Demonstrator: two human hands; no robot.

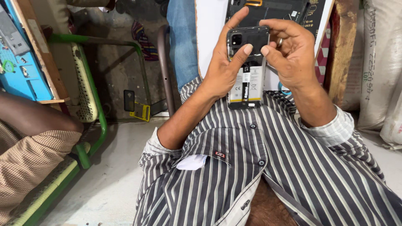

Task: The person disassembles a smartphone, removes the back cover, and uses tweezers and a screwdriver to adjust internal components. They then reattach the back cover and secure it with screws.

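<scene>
A smartphone (pixel 247 86) with its back cover off is held upright in front of my chest, its white battery and black upper shield showing. My left hand (pixel 224 62) wraps the phone's left side, thumb pressed on the black upper part. My right hand (pixel 289 52) grips the top right corner, thumb tip meeting the left thumb on the shield. A ring sits on one right finger. Behind the phone lies a second opened phone (pixel 272 8) on a white surface (pixel 211 29).
A green metal chair (pixel 94 100) stands at left, with another person's arm and checked sleeve (pixel 29 142) beside it. A blue box (pixel 19 71) sits at far left. White sacks (pixel 383 62) stand at right. A dark small device (pixel 129 100) lies on the floor.
</scene>
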